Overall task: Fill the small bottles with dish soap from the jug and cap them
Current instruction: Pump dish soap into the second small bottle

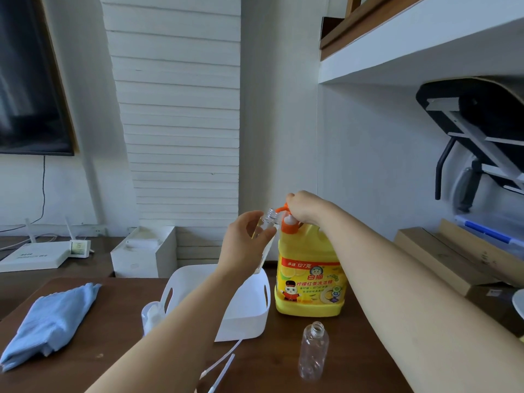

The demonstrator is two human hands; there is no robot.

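Dark wooden desk [283, 350] fills the near part of the view. On it, from biggest to smallest:

White basket [249, 313] with cut-out handles, centre of desk, partly hidden by the left forearm.

Yellow dish soap jug [310, 282], upright, just right of the basket, nearly touching it. Orange pump [289, 222] on top, spout pointing left.

Folded blue cloth [51, 321], near left, well apart from the rest.

Right hand [304, 207] sits on top of the pump head, fingers curled over it, pressing or gripping; cannot tell which.

Left hand [246, 245] raised above the basket's far edge, thumb and fingers pinched round a clear small bottle [268, 222]. Bottle is held tilted, open threaded neck up against the pump spout. Cannot tell how much liquid is in it.

Second clear bottle [313, 354], uncapped, upright on the desk, near side of the jug and apart from it. Looks empty.

White capped container [151, 314], just left of the basket, half hidden behind the left forearm.

Thin white tubes [224, 364] lie on the desk near the front edge, between the forearms.
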